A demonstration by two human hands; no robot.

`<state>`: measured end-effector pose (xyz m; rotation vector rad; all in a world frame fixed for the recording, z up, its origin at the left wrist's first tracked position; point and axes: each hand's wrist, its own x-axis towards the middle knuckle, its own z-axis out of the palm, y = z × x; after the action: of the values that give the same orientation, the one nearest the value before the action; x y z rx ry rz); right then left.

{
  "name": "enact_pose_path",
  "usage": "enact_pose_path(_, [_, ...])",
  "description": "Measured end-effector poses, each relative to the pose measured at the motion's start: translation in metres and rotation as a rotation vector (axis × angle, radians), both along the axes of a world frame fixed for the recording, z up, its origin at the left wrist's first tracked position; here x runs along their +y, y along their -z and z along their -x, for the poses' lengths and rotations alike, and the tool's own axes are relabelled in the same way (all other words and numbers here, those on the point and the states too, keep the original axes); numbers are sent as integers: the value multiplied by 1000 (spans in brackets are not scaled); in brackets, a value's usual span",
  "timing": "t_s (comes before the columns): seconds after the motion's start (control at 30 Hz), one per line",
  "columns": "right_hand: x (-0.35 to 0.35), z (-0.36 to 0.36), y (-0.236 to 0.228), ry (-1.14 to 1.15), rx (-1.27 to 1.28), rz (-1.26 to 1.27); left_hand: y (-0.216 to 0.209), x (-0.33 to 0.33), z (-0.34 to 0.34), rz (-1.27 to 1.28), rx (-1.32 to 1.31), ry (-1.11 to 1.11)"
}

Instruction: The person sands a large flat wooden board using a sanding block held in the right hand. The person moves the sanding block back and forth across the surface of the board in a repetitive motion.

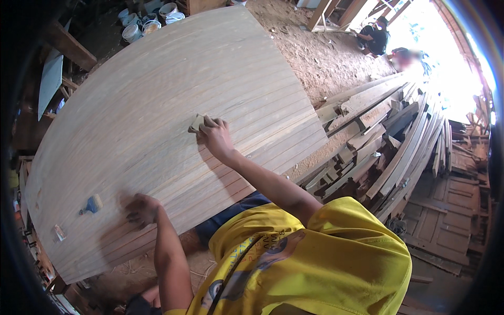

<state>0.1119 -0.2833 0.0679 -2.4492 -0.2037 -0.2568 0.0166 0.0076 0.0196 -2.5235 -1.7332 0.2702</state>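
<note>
A large, pale wooden panel (173,79) with long parallel seams lies in front of me. My right hand (216,135) is closed around a small, light-coloured pad (197,123), which is pressed to the panel near its middle. What the pad is made of, I cannot tell. Nearer to me on the left, my left hand (140,211) is over the panel, somewhat blurred, its fingers loosely bent and apart with nothing visible in them. Left of it lies a wide brush (93,203) with a blue part. A small white and orange item (60,232) rests by the panel's left edge.
Several white buckets (152,26) stand beyond the panel. On the right lies a long stack of loose boards (378,142). Far off, a person (374,37) crouches on the bare dirt floor (294,42) near a bright opening. Wooden door-like panels (443,210) lie at the far right.
</note>
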Motion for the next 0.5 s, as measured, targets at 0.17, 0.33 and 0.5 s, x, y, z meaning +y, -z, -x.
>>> enact_pose_path(0.17, [-26, 75, -11, -97, 22, 101, 110, 56, 37, -975, 661, -70])
enact_pose_path(0.33, [-62, 118, -11, -62, 114, 145, 17, -1, 17, -387, -232, 115])
enact_pose_path(0.5, [-40, 64, -7, -31, 16, 140, 26, 11, 23, -834, 100, 192])
